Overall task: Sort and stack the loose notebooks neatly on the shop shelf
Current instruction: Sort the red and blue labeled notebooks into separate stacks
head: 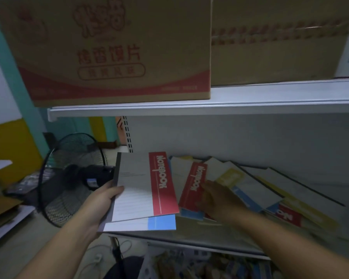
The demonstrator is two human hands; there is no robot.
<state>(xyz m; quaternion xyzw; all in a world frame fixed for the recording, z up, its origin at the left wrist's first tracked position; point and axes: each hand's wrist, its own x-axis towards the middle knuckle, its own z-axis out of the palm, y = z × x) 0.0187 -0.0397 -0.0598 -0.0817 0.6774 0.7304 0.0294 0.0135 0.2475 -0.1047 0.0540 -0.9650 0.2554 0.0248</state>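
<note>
Under right fingers [207, 190], flat on red notebook [192, 186]: loose pile unsorted; left fingers [113, 191] clamping small started stack [143, 190].

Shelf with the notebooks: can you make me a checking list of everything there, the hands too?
Surface: white shelf, notebooks spread over it.
Job's things: red-band notebook on top of a blue-band notebook, both held off the shelf's left end; another red notebook lies in the loose pile, which is fanned and unsorted.
Clutter: two cardboard boxes on the upper shelf.
Grippers: left hand grips the two held notebooks; right hand rests on the red notebook in the pile, grasp unclear.
Cables: white cord on the floor.
Surroundings: black fan at left.
</note>
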